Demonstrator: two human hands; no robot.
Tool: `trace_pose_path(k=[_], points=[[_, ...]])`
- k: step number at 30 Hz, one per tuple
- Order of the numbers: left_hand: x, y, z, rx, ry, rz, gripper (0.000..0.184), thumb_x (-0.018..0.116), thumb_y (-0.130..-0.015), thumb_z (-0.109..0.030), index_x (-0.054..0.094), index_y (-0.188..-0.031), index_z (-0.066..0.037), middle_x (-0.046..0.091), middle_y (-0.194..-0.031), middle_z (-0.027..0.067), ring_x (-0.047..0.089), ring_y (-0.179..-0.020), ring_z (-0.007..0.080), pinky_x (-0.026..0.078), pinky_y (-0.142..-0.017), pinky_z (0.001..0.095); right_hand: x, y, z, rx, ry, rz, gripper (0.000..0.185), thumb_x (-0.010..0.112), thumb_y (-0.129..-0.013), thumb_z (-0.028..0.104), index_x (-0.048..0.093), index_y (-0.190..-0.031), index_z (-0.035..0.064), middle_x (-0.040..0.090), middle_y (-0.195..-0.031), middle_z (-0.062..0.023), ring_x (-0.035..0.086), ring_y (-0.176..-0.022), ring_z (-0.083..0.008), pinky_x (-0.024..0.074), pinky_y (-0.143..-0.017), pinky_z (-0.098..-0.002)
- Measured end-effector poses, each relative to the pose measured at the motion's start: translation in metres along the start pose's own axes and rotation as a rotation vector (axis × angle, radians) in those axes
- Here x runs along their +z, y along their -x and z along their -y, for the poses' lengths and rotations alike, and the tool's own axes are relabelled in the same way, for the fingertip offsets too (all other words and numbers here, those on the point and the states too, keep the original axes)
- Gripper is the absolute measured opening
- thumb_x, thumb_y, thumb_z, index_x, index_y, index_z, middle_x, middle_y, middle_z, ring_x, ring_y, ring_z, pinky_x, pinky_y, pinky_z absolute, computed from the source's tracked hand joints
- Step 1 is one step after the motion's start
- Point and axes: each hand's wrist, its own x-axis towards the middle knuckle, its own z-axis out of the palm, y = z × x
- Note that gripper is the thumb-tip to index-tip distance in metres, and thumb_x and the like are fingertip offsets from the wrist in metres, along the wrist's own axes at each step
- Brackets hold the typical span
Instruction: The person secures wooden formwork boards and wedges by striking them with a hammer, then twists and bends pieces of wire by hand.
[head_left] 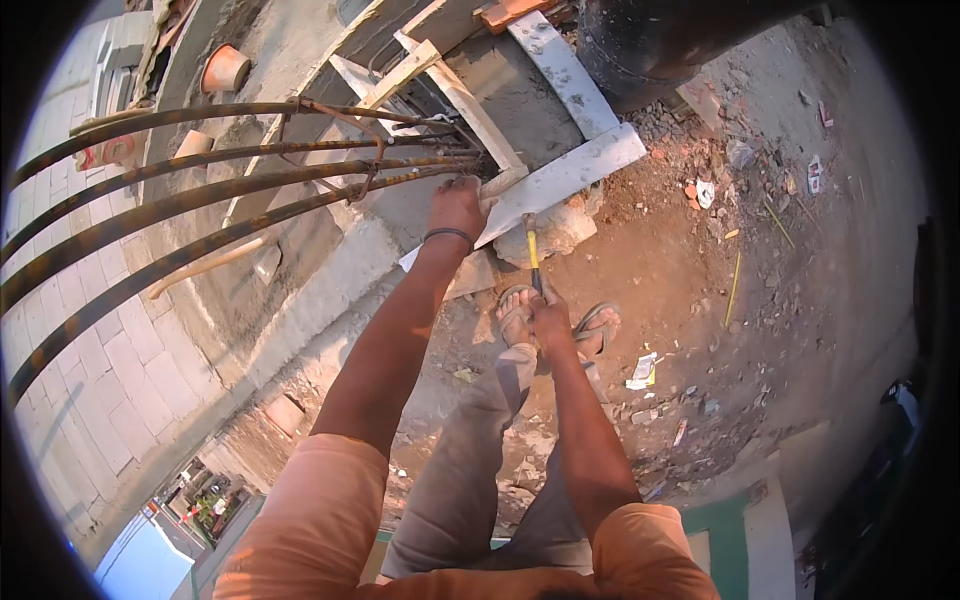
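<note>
My left hand (460,208) is closed on the end of a short wooden piece (503,181), beside the bases of the rusty rebars. A long white board (570,184) lies just beyond that hand, running up to the right. My right hand (549,318) grips a hammer (533,248) with a yellow and black handle, its head close to the board's near edge. Wooden strips (470,105) and a second white board (565,75) form a frame around grey concrete (505,100).
Several rusty rebars (150,188) curve across the left side, tied together by wire. A large dark drum (640,50) stands at the top. Rubble and litter (643,371) cover the ground at right. A wooden-handled tool (205,268) lies at left.
</note>
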Motion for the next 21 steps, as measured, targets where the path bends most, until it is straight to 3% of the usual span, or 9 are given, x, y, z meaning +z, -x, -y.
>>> trace_pose_path(k=[3, 6, 12, 17, 21], points=[[-0.004, 0.003, -0.001, -0.055, 0.03, 0.023, 0.027, 0.068, -0.077, -0.03, 0.06, -0.081, -0.004, 0.062, -0.085, 0.0157, 0.059, -0.086, 0.0334, 0.045, -0.079, 0.0416, -0.003, -0.003, -0.007, -0.086, 0.028, -0.032, 0.039, 0.049, -0.091, 0.01, 0.047, -0.129, 0.0031, 0.052, -0.073, 0.0002, 0.048, -0.056, -0.0091, 0.0421, -0.05, -0.0253], [-0.01, 0.0, -0.007, -0.076, -0.003, 0.072, 0.026, 0.067, -0.077, -0.03, 0.061, -0.082, -0.005, 0.063, -0.086, 0.0139, 0.059, -0.086, 0.0319, 0.045, -0.078, 0.0413, -0.022, -0.019, -0.016, -0.092, 0.29, 0.028, 0.043, 0.05, -0.09, 0.012, 0.046, -0.132, 0.0025, 0.055, -0.077, -0.0025, 0.051, -0.061, -0.0102, 0.0443, -0.056, -0.0257], [-0.01, 0.0, -0.007, -0.093, 0.024, 0.065, 0.022, 0.066, -0.077, -0.027, 0.061, -0.081, -0.005, 0.062, -0.083, 0.0153, 0.059, -0.084, 0.0335, 0.046, -0.077, 0.0433, -0.033, -0.036, -0.031, -0.096, 0.243, 0.023, 0.048, 0.051, -0.09, 0.015, 0.041, -0.135, 0.0018, 0.061, -0.09, -0.0093, 0.055, -0.076, -0.0129, 0.0449, -0.07, -0.0265], [-0.005, 0.007, -0.007, -0.107, 0.027, 0.004, 0.023, 0.065, -0.078, -0.028, 0.061, -0.081, -0.006, 0.062, -0.084, 0.0157, 0.059, -0.084, 0.0338, 0.046, -0.078, 0.0434, -0.04, -0.05, -0.047, -0.143, 0.342, 0.016, 0.05, 0.05, -0.091, 0.017, 0.038, -0.136, -0.0004, 0.059, -0.114, -0.0188, 0.056, -0.101, -0.022, 0.0413, -0.089, -0.03], [-0.014, 0.01, -0.017, -0.178, 0.052, 0.024, 0.023, 0.063, -0.08, -0.03, 0.064, -0.084, -0.007, 0.063, -0.088, 0.0151, 0.059, -0.087, 0.033, 0.046, -0.079, 0.0429, -0.041, -0.052, -0.051, -0.157, 0.342, 0.022, 0.051, 0.051, -0.091, 0.017, 0.037, -0.137, -0.0004, 0.055, -0.123, -0.0214, 0.053, -0.113, -0.026, 0.0376, -0.096, -0.0313]])
